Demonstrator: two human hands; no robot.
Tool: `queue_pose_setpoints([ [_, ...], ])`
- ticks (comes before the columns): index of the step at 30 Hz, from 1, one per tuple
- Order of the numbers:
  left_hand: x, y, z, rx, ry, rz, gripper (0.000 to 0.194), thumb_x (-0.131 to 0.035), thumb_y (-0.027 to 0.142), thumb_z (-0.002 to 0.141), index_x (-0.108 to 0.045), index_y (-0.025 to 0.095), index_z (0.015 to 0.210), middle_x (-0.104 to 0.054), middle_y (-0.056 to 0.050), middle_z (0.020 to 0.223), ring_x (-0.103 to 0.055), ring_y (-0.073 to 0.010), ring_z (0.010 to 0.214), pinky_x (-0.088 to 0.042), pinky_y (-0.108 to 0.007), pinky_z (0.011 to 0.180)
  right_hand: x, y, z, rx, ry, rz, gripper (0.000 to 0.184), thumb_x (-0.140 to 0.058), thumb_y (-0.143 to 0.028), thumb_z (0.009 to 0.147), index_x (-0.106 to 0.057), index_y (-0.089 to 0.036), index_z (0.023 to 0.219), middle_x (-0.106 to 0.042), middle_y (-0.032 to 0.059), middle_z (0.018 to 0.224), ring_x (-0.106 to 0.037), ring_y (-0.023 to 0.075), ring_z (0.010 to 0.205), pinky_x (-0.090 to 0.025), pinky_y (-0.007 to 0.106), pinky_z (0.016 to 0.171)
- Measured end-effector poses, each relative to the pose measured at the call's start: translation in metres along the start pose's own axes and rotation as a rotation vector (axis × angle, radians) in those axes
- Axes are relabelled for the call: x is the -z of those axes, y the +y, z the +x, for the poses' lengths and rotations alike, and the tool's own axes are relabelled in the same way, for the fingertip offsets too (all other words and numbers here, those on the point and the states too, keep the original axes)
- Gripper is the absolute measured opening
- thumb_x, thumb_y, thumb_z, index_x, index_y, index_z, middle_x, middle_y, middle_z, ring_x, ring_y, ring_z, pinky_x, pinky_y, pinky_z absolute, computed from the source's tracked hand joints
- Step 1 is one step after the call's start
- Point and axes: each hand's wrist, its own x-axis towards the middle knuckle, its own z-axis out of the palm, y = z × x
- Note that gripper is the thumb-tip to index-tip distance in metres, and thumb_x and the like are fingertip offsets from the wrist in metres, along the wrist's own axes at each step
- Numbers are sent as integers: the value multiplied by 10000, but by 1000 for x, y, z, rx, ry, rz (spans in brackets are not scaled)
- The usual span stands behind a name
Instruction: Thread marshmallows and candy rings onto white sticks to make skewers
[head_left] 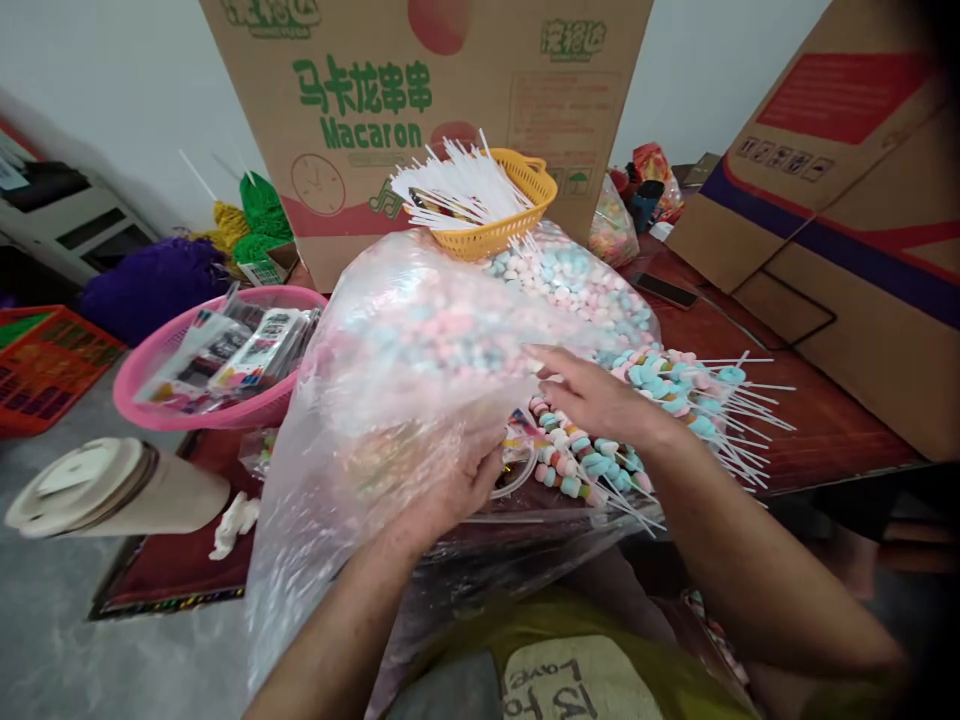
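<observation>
A large clear plastic bag (pixel 315 510) full of pink, white and blue marshmallows (pixel 577 275) lies across the table in front of me. My left hand (pixel 461 485) is at the bag's near side, fingers curled on the film, beside a clear round rim (pixel 517 482) with a colourful wrapper. To its right, my right hand (pixel 589 395) reaches over the bag's edge, fingers stretched apart and nothing visible in them. Under and beside my right wrist lie marshmallow skewers (pixel 592 460) on white sticks, with another pile of skewers (pixel 690 390) farther right.
A yellow basket (pixel 487 240) of white sticks rests behind the marshmallows, before a tall cardboard box (pixel 465 90). At left are a pink basket (pixel 135 385) of printed packets and a lidded cup (pixel 165 490). A phone (pixel 666 290) and another carton (pixel 862 250) are at right.
</observation>
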Motion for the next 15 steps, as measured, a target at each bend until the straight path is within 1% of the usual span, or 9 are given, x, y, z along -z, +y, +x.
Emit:
queue_pose_setpoints([
  [2, 13, 7, -5, 21, -31, -60, 262, -373, 266, 887, -599, 216, 1010, -652, -40, 1002, -578, -176, 946, -443, -296, 870, 17, -8, -18, -78, 141, 90, 378, -422, -264, 868, -533, -206, 1225, -582, 84, 1174, -539, 202, 1078, -426, 350, 923],
  [4, 24, 13, -3, -3, -177, -90, 257, -343, 261, 899, -586, 201, 953, -642, -33, 915, -571, -163, 858, -453, -279, 788, 19, -25, -41, -82, 118, 153, 410, -502, -339, 844, -524, -213, 1234, -567, 87, 1204, -519, 214, 1109, -430, 341, 913],
  [5, 27, 15, 0, -33, -261, -93, 254, -338, 259, 900, -584, 196, 907, -632, -28, 871, -562, -158, 820, -448, -272, 752, 15, -34, -52, -70, 49, 179, 447, -558, -365, 810, -526, -216, 1230, -572, 88, 1197, -518, 220, 1105, -444, 331, 886],
  [6, 29, 17, 3, -62, -333, -95, 256, -337, 262, 901, -580, 192, 861, -623, -24, 833, -553, -156, 791, -439, -267, 725, 7, -42, -61, -73, 12, 210, 411, -584, -367, 791, -563, -212, 1171, -603, 85, 1125, -542, 213, 1047, -460, 317, 842],
  [8, 27, 20, 6, -72, -411, -119, 266, -338, 274, 901, -573, 190, 810, -614, -16, 786, -544, -151, 746, -422, -259, 681, -14, -52, -75, -124, 31, 279, 191, -495, -303, 852, -633, -196, 929, -636, 45, 849, -573, 158, 816, -466, 272, 718],
  [10, 18, 23, 4, -2, -383, -172, 212, -394, 296, 883, -579, 194, 865, -624, -9, 800, -551, -147, 737, -415, -252, 660, -32, -53, -84, -235, 140, 344, 219, -438, -274, 883, -600, -180, 768, -571, 5, 677, -514, 117, 655, -429, 237, 618],
  [12, 5, 27, -3, 83, -290, -201, 187, -508, 301, 823, -579, 198, 961, -639, -8, 841, -566, -154, 756, -416, -252, 665, -40, -49, -91, -339, 227, 410, 235, -451, -305, 882, -560, -174, 720, -519, -15, 626, -463, 101, 597, -389, 224, 562],
  [14, -7, 32, -12, 129, -188, -192, 171, -563, 267, 774, -598, 186, 920, -638, -11, 806, -567, -158, 740, -410, -252, 658, -37, -43, -98, -376, 241, 453, 246, -457, -337, 878, -544, -175, 714, -495, -21, 613, -447, 101, 582, -373, 224, 542],
  [15, -11, 34, -16, 142, -156, -193, 119, -559, 250, 772, -608, 178, 853, -632, -8, 758, -563, -153, 711, -404, -248, 644, -32, -41, -101, -351, 229, 452, 231, -465, -340, 873, -545, -177, 731, -511, -14, 639, -465, 109, 610, -382, 228, 561],
])
